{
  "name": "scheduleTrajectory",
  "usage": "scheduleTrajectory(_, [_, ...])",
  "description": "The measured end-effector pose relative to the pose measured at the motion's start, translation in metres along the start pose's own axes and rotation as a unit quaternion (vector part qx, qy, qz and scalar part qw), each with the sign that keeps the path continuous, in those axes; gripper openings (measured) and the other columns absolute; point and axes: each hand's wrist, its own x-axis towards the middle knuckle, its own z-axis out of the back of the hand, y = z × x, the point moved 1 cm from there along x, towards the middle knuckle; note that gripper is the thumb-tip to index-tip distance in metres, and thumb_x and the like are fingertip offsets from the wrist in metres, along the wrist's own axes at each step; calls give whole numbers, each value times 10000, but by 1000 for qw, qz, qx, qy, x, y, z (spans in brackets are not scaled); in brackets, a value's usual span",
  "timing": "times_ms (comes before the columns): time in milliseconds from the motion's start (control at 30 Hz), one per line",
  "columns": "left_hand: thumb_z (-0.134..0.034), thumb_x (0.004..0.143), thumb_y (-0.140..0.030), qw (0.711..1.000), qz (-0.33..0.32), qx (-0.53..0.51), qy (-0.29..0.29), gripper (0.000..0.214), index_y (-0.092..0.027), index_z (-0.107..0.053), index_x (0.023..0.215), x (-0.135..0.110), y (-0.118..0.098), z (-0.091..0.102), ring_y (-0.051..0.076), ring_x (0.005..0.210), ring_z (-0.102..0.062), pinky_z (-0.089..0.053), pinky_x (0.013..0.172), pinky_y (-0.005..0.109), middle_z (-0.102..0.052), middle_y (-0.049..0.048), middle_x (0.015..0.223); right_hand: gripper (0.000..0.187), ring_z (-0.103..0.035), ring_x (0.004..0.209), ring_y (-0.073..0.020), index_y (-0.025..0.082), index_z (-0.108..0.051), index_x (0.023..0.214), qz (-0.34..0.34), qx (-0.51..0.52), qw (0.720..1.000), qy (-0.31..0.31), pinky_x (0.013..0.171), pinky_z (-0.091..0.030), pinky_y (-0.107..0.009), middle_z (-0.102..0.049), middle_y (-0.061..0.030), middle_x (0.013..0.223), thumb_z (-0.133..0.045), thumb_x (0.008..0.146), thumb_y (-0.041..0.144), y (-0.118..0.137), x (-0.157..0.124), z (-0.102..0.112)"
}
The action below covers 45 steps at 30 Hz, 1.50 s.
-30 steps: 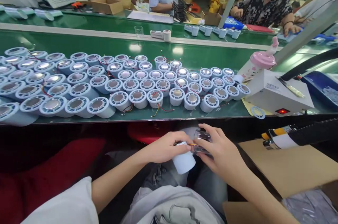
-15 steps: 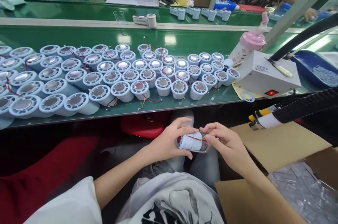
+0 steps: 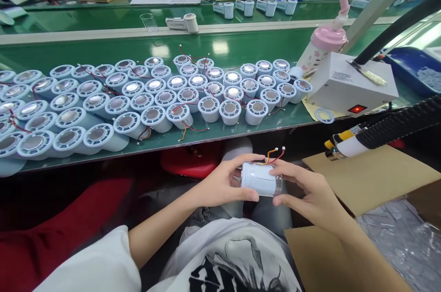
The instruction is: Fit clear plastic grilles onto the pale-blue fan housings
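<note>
Over my lap, both hands hold a light blue cylindrical fan housing (image 3: 258, 179) lying on its side, partly inside a clear plastic cup (image 3: 279, 185). My left hand (image 3: 223, 184) wraps the left end, thumb below and fingers above. At the right end, my right hand (image 3: 306, 186) is closed around the cup, thumb low and fingers on top. Red and yellow wires (image 3: 270, 158) with small white connectors stick up above the housing. Beyond my hands, rows of similar light blue housings (image 3: 257, 110) stand or lean on the green bench.
To the right stand a white box with a lit red switch (image 3: 357, 109), a pink-lidded bottle (image 3: 327, 42) and a black hose (image 3: 403, 129). Below, an open carton (image 3: 365, 177) contains clear plastic parts (image 3: 396, 241). Across the bench, other people sit near handheld fan bodies (image 3: 245, 7).
The housing has been turned, and its wires now point up instead of lying along its side. My right hand has shifted from the wires to the cup's right end. The view has shifted slightly.
</note>
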Motion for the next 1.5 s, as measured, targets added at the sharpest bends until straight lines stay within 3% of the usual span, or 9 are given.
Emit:
scheduleTrajectory(233, [-823, 657, -225, 996, -36, 82, 0, 749, -257, -531, 1346, -5, -13, -4, 285, 1236, -548, -480, 1009, 395, -525, 109, 1402, 365, -654, 1052, -258, 261, -618, 1116, -70, 101, 992, 13, 907, -570, -379, -649, -65, 1191, -771, 792, 326, 5, -4, 4])
scheduleTrajectory(667, [-825, 667, -297, 974, -96, 207, 14, 775, -251, -503, 1371, -11, -14, -2, 280, 1295, -498, -418, 1080, 410, -537, 109, 1396, 349, -628, 984, -201, 276, -587, 1127, -146, 244, 957, 52, 800, -553, -287, -654, -37, 1064, -729, 829, 389, 6, -3, 1])
scheduleTrajectory(1133, [-807, 697, -301, 950, -169, 262, 33, 752, -269, -489, 1378, -11, -15, 2, 279, 1306, -492, -358, 1122, 428, -521, 98, 1417, 407, -611, 539, -123, 192, -520, 936, -251, 327, 910, 35, 498, -537, -224, -607, 24, 681, -598, 859, 583, 1, 2, -11])
scheduleTrajectory(1333, [-838, 652, -192, 944, -213, 250, 41, 846, -326, -458, 1396, -10, -12, 4, 260, 1314, -484, -352, 1129, 381, -499, 70, 1442, 448, -620, 451, -129, 194, -479, 834, -287, 358, 888, 39, 374, -473, -160, -626, 24, 548, -539, 864, 637, 1, 4, -20])
scheduleTrajectory(1500, [-838, 651, -185, 945, -213, 243, 47, 853, -341, -452, 1395, -10, -12, 5, 272, 1335, -461, -354, 1123, 406, -462, 76, 1471, 561, -538, 316, -94, 172, -506, 756, -338, 410, 843, 77, 283, -361, -111, -639, -25, 487, -492, 828, 728, 0, 8, -26])
